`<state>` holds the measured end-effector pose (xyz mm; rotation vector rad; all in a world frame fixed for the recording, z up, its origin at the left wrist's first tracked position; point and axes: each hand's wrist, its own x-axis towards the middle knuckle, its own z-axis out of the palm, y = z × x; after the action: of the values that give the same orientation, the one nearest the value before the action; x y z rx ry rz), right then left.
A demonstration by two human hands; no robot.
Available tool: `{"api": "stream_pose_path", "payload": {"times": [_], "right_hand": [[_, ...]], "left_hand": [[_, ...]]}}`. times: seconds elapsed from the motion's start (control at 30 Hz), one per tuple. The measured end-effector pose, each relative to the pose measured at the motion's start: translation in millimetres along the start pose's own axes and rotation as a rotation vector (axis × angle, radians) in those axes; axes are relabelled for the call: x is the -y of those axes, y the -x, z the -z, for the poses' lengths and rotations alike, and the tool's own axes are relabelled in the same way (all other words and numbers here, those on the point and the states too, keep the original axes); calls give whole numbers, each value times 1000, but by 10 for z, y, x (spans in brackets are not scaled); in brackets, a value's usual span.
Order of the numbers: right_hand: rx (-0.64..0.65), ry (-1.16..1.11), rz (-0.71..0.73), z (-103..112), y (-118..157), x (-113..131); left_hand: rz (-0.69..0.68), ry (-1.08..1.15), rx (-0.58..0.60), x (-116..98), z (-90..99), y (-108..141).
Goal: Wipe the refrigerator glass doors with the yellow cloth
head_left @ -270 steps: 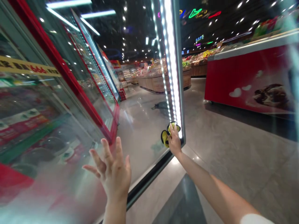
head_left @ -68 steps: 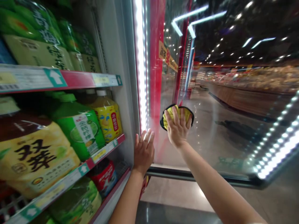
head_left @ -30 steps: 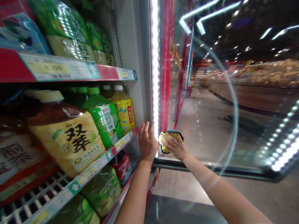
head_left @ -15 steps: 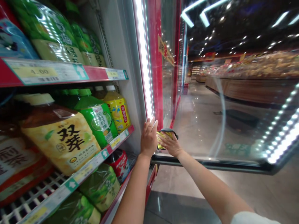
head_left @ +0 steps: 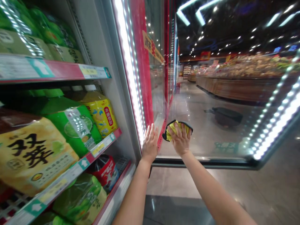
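My right hand (head_left: 181, 140) lies spread over a yellow cloth with a dark edge (head_left: 173, 128), pressing it against the glass door (head_left: 211, 137) near its lower inner corner. The cloth shows around my fingers. Off to the left, my left hand (head_left: 150, 144) rests with fingers stretched upward against the hinge-side edge of the door, beside the bright light strip (head_left: 130, 78). It holds nothing.
Cooler shelves on the left carry large bottles, among them a green one (head_left: 72, 122), a yellow one (head_left: 103, 115) and a tan-labelled one (head_left: 35, 153). The door's black bottom frame (head_left: 206, 163) runs across the lower right. A produce stand (head_left: 234, 82) shows through the glass.
My right hand and the cloth have slid right and slightly up across the glass, away from my left hand. The view has turned a little right, so the shelves shift left.
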<state>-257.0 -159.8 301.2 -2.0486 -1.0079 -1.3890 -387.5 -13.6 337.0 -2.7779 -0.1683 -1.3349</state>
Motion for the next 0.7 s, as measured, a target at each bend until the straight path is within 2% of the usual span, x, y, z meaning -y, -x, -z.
{"api": "stream_pose_path", "payload": {"times": [0.1, 0.17, 0.23, 0.33, 0.4, 0.47, 0.57, 0.63, 0.7], "right_hand": [[5, 20, 117, -59, 395, -59], [57, 10, 218, -33, 424, -179], [100, -13, 266, 37, 293, -358], [51, -10, 132, 137, 132, -658], [-11, 12, 12, 149, 225, -778], [-42, 23, -17, 110, 448, -763], [-31, 10, 38, 12, 670, -542], [-6, -22, 104, -19, 564, -420], [24, -63, 151, 12, 299, -455]], "left_hand": [[28, -27, -17, -60, -172, 31], [35, -42, -29, -78, -234, 41], [38, -43, -41, -92, -260, 45], [15, -42, -59, -132, -272, 42], [-27, -48, -52, -171, -286, 34], [-48, -48, -36, -211, -307, 21], [-47, -45, -37, -252, -335, 2], [-56, -45, -41, -270, -344, -11], [-60, -47, -39, -290, -350, -26]]}}
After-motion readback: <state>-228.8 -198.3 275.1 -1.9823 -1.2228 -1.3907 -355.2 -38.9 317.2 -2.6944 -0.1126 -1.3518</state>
